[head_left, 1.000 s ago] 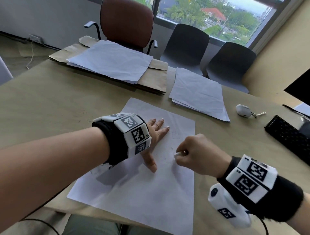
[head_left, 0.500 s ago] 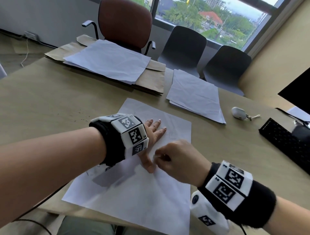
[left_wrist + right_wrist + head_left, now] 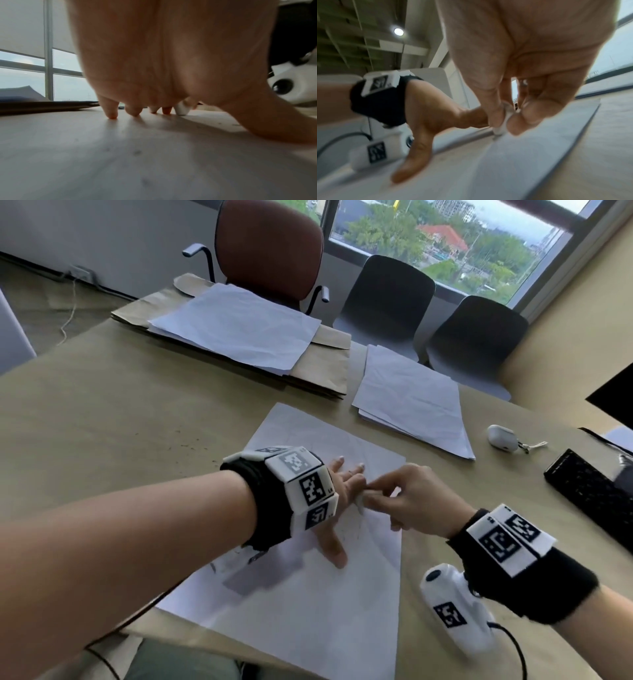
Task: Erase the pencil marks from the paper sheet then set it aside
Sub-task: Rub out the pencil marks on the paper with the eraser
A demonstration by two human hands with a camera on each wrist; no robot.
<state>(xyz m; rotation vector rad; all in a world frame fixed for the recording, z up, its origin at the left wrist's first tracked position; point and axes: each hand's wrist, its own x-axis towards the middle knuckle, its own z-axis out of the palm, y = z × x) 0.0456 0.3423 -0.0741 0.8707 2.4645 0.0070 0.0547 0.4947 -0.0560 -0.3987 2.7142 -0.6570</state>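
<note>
A white paper sheet (image 3: 318,604) with faint pencil marks lies on the table in front of me. My left hand (image 3: 337,501) presses flat on it, fingers spread and straight; the left wrist view shows its fingertips (image 3: 112,115) on the sheet (image 3: 120,155). My right hand (image 3: 407,498) pinches a small white eraser (image 3: 361,501) between thumb and fingers, its tip on the paper right beside my left hand. In the right wrist view the eraser (image 3: 501,125) touches the sheet (image 3: 513,155) next to the left thumb. The left wrist view shows the eraser (image 3: 181,110) beyond my fingers.
A stack of white sheets (image 3: 414,402) lies behind to the right, another sheet on brown envelopes (image 3: 239,330) at the back left. A white earbud case (image 3: 501,436) and a black keyboard (image 3: 596,498) sit to the right. Chairs stand beyond the table (image 3: 102,422).
My right hand with the eraser has slid left across the sheet, from its right part up against my left hand. The left hand stays pressed on the paper.
</note>
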